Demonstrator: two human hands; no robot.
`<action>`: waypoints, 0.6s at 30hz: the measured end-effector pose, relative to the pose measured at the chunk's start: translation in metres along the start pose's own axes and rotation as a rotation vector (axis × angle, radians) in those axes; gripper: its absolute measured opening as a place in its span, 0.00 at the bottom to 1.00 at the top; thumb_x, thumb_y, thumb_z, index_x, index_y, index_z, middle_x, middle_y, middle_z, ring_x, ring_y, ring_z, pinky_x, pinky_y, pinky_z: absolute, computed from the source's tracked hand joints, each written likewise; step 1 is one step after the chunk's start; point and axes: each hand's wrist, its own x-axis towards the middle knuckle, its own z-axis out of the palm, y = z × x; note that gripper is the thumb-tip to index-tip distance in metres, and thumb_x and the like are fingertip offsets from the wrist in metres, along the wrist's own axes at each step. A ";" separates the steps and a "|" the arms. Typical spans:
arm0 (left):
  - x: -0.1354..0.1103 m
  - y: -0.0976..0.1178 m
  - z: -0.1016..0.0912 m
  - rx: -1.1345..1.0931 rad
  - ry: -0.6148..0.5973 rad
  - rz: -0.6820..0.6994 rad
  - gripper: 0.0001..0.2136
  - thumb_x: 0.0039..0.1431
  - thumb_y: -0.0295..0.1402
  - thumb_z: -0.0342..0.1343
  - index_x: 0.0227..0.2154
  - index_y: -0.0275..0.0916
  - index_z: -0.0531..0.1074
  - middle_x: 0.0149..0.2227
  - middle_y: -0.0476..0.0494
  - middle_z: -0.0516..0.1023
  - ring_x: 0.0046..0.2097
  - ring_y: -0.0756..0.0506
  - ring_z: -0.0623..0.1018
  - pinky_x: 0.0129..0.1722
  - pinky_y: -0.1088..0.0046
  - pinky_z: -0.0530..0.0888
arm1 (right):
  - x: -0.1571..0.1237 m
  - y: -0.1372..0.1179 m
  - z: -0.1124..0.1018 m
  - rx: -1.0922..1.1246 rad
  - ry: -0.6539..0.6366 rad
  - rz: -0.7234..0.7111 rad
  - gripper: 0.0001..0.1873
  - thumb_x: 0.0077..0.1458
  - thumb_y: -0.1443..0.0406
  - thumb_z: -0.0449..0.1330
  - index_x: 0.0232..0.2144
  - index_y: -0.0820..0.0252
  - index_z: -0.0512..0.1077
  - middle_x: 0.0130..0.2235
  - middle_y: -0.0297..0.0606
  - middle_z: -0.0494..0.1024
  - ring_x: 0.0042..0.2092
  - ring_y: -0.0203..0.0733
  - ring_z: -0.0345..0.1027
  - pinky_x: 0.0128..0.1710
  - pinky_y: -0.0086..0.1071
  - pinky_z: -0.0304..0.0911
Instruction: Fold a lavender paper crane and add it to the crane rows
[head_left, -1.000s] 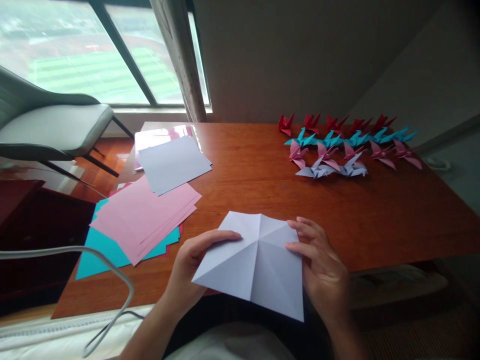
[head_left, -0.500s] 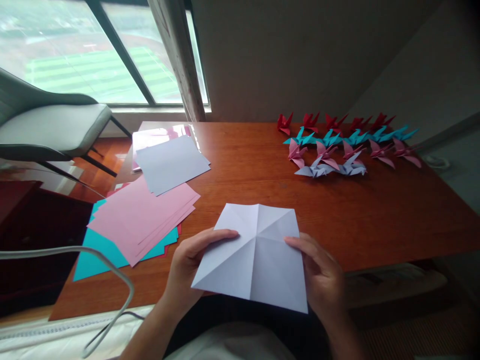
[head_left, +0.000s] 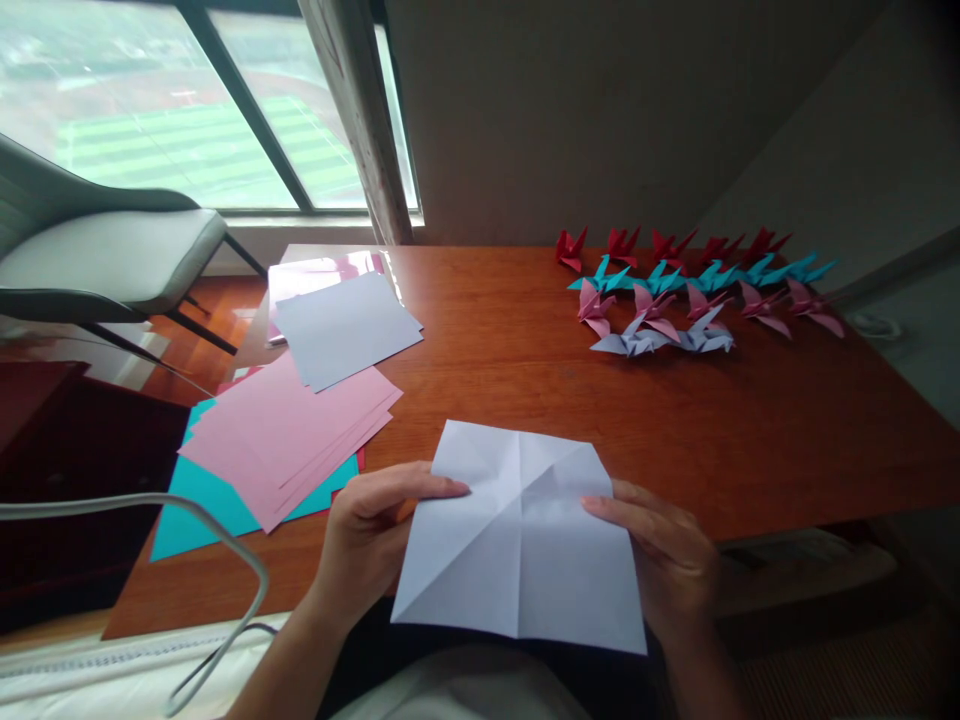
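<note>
A square sheet of white paper (head_left: 480,560) with crossing creases is held up in front of me, over the table's near edge. My left hand (head_left: 375,520) grips its left side, thumb on top and the other fingers mostly hidden beneath. On the opposite side my right hand (head_left: 667,545) pinches the paper the same way, its thumb lying on the upper face. The sheet is unfolded and bends slightly along its creases.
Pink sheets (head_left: 292,425) overlap blue sheets (head_left: 202,515) at the table's left, with white sheets (head_left: 349,330) above them. Rows of red, blue, pink and white folded paper cranes (head_left: 705,335) stand at the back right. A grey cable (head_left: 255,570) curves in front at left.
Both hands have brought the white paper slightly down and nearer to me, and it has flattened and turned a little. The right hand has shifted to the right. The grip stays the same.
</note>
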 end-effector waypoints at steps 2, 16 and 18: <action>0.001 0.000 -0.002 0.042 -0.028 0.056 0.06 0.53 0.28 0.68 0.32 0.47 0.86 0.34 0.44 0.86 0.33 0.43 0.84 0.31 0.75 0.80 | 0.001 0.003 -0.003 0.037 -0.036 0.010 0.17 0.61 0.69 0.62 0.47 0.42 0.81 0.45 0.35 0.84 0.41 0.45 0.81 0.34 0.32 0.74; 0.005 0.009 0.000 0.126 -0.102 0.078 0.05 0.55 0.39 0.67 0.32 0.47 0.86 0.34 0.40 0.86 0.31 0.42 0.84 0.31 0.71 0.80 | 0.005 -0.001 -0.007 0.013 0.023 0.089 0.08 0.60 0.58 0.65 0.39 0.46 0.83 0.37 0.37 0.83 0.33 0.42 0.78 0.28 0.30 0.70; 0.004 0.008 0.004 0.049 -0.120 0.018 0.07 0.53 0.38 0.68 0.34 0.44 0.85 0.35 0.39 0.86 0.33 0.41 0.84 0.32 0.72 0.80 | 0.006 0.000 -0.004 0.013 0.049 0.146 0.07 0.59 0.57 0.65 0.36 0.48 0.83 0.34 0.36 0.82 0.31 0.41 0.76 0.27 0.29 0.68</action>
